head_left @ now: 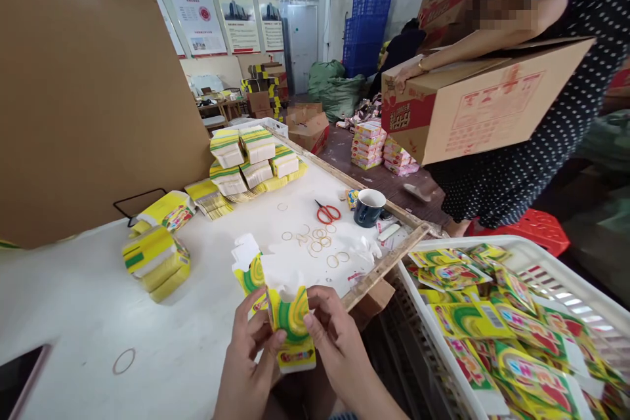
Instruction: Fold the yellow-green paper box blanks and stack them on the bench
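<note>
Left hand (pixel 249 354) pinching small carton (pixel 290 328), steadying it | right hand (pixel 335 341) gripping opposite side, flaps up | crate (pixel 492 256) alongside, within reach.

Bare tabletop (pixel 88 302) leftward; rubber bands (pixel 315 239), cup (pixel 369 207) ahead.

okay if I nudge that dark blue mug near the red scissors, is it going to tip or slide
The mug would probably slide rather than tip: it looks squat and wide, standing upright on the smooth white table. It looks like ceramic, so likely heavy for its size and breakable. It stands near the table's wooden edge, so a push that way seems risky.
</note>
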The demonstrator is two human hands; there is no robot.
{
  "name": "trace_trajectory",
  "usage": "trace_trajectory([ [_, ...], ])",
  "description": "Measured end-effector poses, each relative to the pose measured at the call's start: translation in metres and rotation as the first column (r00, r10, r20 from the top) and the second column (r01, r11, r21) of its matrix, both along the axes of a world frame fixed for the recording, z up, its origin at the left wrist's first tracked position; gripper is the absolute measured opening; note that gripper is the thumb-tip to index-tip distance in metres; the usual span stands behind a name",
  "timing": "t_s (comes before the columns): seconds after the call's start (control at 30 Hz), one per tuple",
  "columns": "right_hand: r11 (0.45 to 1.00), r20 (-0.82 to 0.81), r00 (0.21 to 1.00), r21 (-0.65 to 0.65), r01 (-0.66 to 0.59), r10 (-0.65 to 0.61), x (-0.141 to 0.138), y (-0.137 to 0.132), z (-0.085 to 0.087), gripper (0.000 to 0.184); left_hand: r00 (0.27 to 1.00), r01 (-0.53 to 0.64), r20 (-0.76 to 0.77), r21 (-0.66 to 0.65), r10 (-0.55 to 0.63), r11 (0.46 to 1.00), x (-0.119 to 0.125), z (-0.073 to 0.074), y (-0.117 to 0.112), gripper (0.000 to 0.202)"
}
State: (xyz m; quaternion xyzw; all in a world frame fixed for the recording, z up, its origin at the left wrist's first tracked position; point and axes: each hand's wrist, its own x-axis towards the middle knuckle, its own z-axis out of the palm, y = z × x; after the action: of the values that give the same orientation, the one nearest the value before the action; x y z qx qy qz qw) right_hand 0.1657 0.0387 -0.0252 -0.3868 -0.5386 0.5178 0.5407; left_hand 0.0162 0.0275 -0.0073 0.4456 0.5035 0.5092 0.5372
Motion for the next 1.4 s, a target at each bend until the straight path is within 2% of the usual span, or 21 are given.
trace_trajectory([
  [0.17,0.999,0.034,0.999,0.035,-0.011,0.010,0.004,0.000,-0.006,0.029,0.990,0.137,0.020,-0.006,-0.137,0.990,-0.005,-0.003,0.001,0.061],
  [0.27,0.999,0.074,0.997,0.045,-0.010,0.006,0.006,0.000,-0.009,0.032,0.984,0.175,0.037,-0.010,-0.175,0.984,-0.008,-0.006,0.001,0.066],
  [0.57,0.999,0.094,0.995,0.033,-0.019,0.016,0.007,0.000,-0.015,0.039,0.987,0.158,0.022,-0.070,-0.157,0.985,-0.009,0.000,-0.002,0.074],
  [0.7,0.998,0.094,0.995,0.037,-0.043,0.039,0.008,-0.001,-0.013,0.040,0.981,0.192,0.031,-0.073,-0.190,0.979,-0.010,-0.001,-0.002,0.072],
  [0.9,0.997,0.179,0.981,0.011,-0.074,0.071,0.011,0.003,-0.009,0.036,0.967,0.191,0.183,-0.070,-0.176,0.979,-0.005,-0.010,-0.006,0.059],
  [1.03,0.997,0.271,0.961,0.023,-0.070,0.061,0.011,0.003,-0.008,0.033,0.961,0.191,0.220,-0.075,-0.170,0.979,-0.002,-0.014,-0.011,0.050],
  [1.2,0.994,0.280,0.955,0.011,-0.108,0.101,0.012,0.004,-0.004,0.027,0.953,0.209,0.238,-0.071,-0.187,0.975,-0.002,-0.010,-0.013,0.044],
  [1.4,0.985,0.389,0.908,0.010,-0.170,0.153,0.021,0.012,0.009,0.016,0.932,0.271,0.275,-0.095,-0.236,0.958,0.001,-0.006,-0.015,0.039],
])
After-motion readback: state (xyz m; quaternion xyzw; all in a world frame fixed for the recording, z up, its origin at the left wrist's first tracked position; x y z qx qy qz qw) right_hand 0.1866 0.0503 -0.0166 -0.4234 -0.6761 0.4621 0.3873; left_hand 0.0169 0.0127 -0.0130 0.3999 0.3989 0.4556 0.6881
